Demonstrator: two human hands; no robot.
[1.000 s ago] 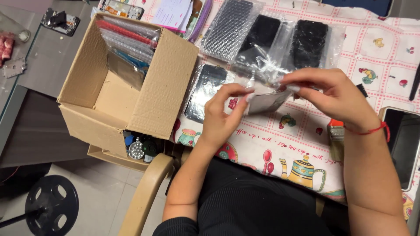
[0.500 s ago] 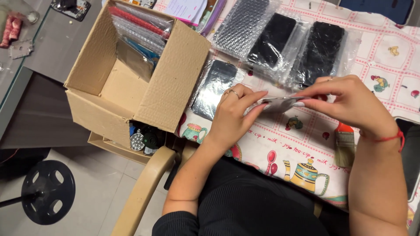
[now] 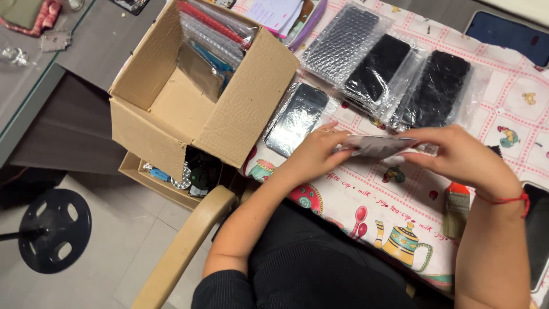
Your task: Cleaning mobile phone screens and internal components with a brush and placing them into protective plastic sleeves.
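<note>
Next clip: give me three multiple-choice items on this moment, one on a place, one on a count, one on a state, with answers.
1. Where is the cardboard box relative to the hands?
A. left of them
B. right of them
C. under the table

2. How many hands hold the flat grey packet?
A. none
B. one
C. two

3. The box is:
A. taped shut
B. open on top
C. crushed flat

Answers:
1 A, it sits at the table's left edge.
2 C, the left hand and right hand each have a grip on one end.
3 B, its flaps stand up and bagged items show inside.

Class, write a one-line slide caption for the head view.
Left hand and right hand hold a flat grey packet over a patterned tablecloth.
</note>
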